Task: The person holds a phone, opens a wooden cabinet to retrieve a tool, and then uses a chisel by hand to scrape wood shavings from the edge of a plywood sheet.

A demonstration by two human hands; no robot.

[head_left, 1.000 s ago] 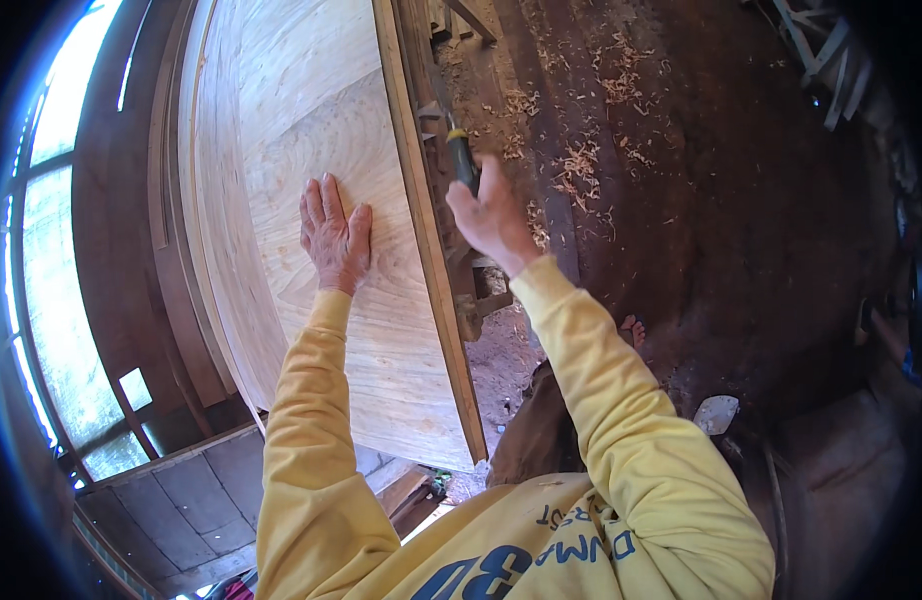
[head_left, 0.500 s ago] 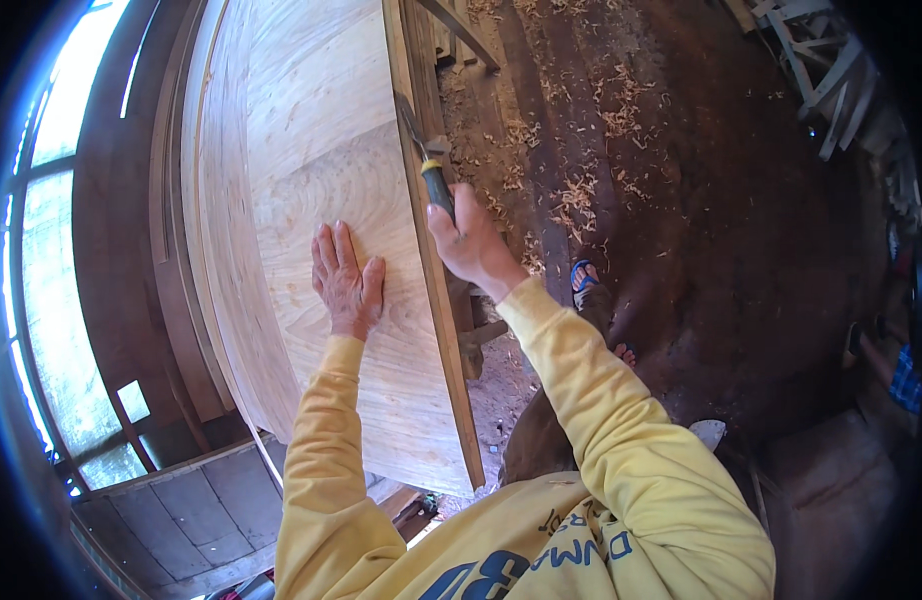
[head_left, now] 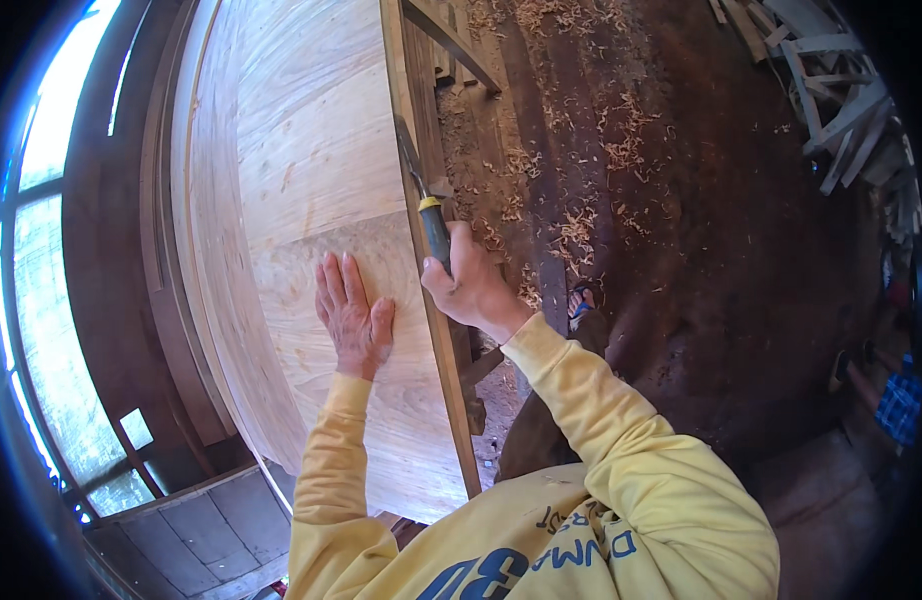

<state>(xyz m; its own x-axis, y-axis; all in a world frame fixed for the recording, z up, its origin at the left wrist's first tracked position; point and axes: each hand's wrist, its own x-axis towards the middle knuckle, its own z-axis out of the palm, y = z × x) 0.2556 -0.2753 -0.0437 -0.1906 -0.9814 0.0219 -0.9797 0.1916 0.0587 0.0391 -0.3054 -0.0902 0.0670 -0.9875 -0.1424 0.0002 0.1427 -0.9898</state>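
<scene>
A large pale wooden panel with visible grain and a seam across it lies in front of me, bordered on the right by a narrow wooden edge strip. Flat on the panel rests my left hand, its fingers stretched forward, holding nothing. My right hand is wrapped around the dark handle of a hand tool with a yellow collar and a slim metal blade. The blade lies along the panel's right edge, pointing away from me; its exact shape is hard to make out.
Curled wood shavings litter the brown floor to the right. A slanting wooden brace juts from beneath the panel's far right side. Scrap wood is piled at the far right. Along the left runs a dark wooden wall with bright window openings.
Both hands have advanced along the panel, away from me, relative to its seam. The tool has travelled forward along the right edge, still held. My view has shifted forward too.
</scene>
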